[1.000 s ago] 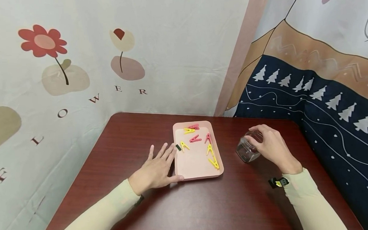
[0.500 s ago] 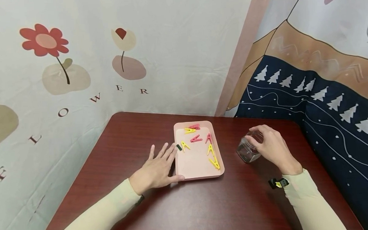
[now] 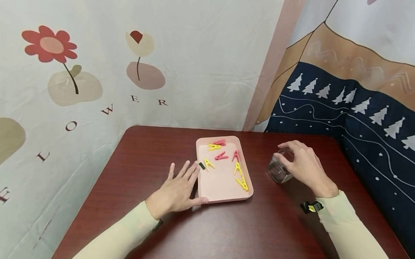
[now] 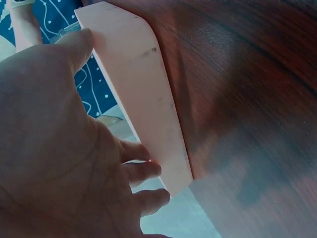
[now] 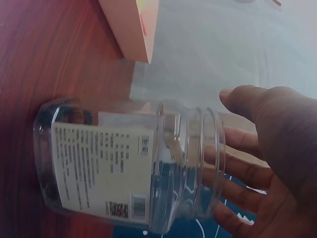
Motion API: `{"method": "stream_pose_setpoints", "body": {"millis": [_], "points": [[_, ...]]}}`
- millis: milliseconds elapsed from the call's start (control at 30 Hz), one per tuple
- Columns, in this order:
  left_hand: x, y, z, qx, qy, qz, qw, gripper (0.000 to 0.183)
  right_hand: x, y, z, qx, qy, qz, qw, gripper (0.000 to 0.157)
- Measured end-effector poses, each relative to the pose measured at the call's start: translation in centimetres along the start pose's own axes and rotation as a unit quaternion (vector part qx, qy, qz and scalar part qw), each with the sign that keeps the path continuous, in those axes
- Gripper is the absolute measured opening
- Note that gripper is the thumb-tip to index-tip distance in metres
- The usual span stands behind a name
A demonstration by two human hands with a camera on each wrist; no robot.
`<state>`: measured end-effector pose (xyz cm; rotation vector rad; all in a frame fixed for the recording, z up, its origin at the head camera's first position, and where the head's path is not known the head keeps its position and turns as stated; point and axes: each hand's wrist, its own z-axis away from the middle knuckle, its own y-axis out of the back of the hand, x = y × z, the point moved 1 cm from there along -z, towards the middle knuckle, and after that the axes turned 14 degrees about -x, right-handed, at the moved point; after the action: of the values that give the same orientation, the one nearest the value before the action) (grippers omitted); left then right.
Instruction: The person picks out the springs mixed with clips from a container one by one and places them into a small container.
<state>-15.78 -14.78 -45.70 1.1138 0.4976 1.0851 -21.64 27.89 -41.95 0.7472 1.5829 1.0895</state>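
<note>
My left hand (image 3: 177, 193) lies spread along the left side of a pink tray (image 3: 214, 190). In the left wrist view, fingertips and thumb touch the tray's wall (image 4: 136, 74). Inside the tray lie several yellow clothespins (image 3: 241, 183) and red clothespins (image 3: 221, 156), plus a small dark piece (image 3: 202, 166) near its left rim. My right hand (image 3: 306, 164) arches over the mouth of a clear jar (image 3: 277, 171) standing on the table. In the right wrist view, the fingers reach behind the rim, while the thumb (image 5: 242, 99) stands apart from it. The jar's label (image 5: 101, 171) faces that camera.
The dark red-brown table (image 3: 218, 236) reaches a pale flower-print cloth (image 3: 199, 88) at the back. A navy cloth with white trees (image 3: 365, 139) hangs along the right side. Table surface separates the tray from the jar.
My right hand has shifted slightly left over the jar mouth, while the jar's base has stayed put. The left hand and the clothespins have not visibly moved.
</note>
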Motion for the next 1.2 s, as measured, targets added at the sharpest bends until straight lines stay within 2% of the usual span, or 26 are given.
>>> {"method": "stream_pose_setpoints", "body": {"millis": [633, 1200], "points": [[0.0, -0.1, 0.1, 0.006, -0.001, -0.003, 1.0000, 0.117, -3.1, -0.9, -1.1, 0.004, 0.052, 0.011, 0.999, 0.040], [0.1, -0.1, 0.1, 0.006, -0.001, 0.001, 1.0000, 0.118, -8.4, -2.5, -3.7, -0.038, 0.103, 0.007, 0.994, 0.044]]}}
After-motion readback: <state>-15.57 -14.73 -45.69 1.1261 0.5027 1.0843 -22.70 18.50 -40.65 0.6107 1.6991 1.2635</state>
